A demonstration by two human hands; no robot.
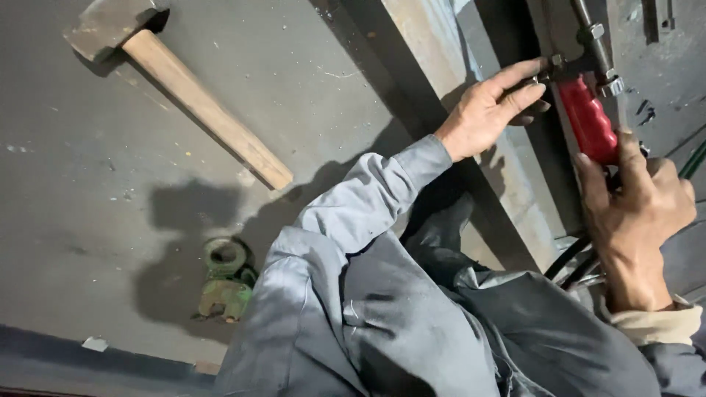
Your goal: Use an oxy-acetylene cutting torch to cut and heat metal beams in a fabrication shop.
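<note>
A gas torch with a ribbed red handle (588, 121) and a dark metal tube lies along a steel beam (434, 66) at the upper right. My right hand (636, 209) is wrapped around the lower end of the red handle, thumb along its side. My left hand (489, 110) reaches in from a grey sleeve, and its fingertips and thumb pinch a small metal knob (550, 70) at the top of the handle. The torch's far tip is out of view.
A sledgehammer with a wooden handle (206, 110) lies on the dark steel plate (88, 184) at upper left. A green metal fitting (224, 283) sits near my knee. Black hoses (570, 265) trail below the torch, and a green hose (695, 158) runs at the right edge.
</note>
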